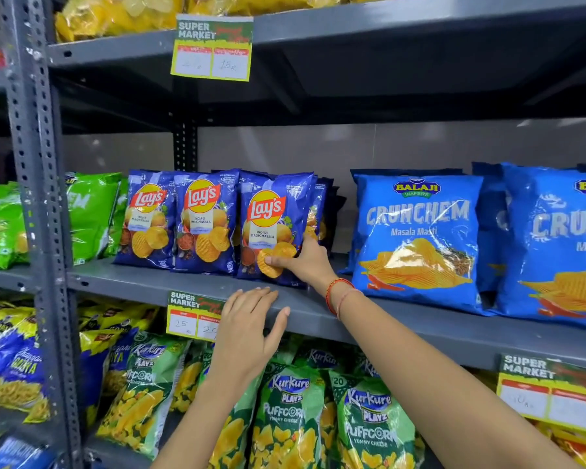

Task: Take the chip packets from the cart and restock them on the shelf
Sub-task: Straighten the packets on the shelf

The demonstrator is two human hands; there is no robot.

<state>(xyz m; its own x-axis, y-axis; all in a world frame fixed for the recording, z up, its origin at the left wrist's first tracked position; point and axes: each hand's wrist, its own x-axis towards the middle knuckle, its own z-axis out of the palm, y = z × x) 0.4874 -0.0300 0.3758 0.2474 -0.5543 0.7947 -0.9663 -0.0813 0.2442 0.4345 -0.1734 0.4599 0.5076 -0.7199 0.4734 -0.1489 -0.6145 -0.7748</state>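
Three rows of dark blue Lay's packets stand upright on the grey middle shelf (183,286). My right hand (303,260) grips the lower right corner of the front packet of the right row (271,218), thumb on its face, fingers behind it. My left hand (247,328) hovers flat with fingers apart by the shelf's front edge, holding nothing and partly covering a price tag (186,316). The other two Lay's packets (148,214) (205,221) stand to the left. The cart is out of view.
Large light blue Balaji Crunchem packets (420,238) fill the shelf to the right, green packets (88,211) to the left. Kurkure Puffcorn packets (288,414) crowd the shelf below, yellow packets (115,15) the one above. A perforated grey upright (38,198) stands at the left.
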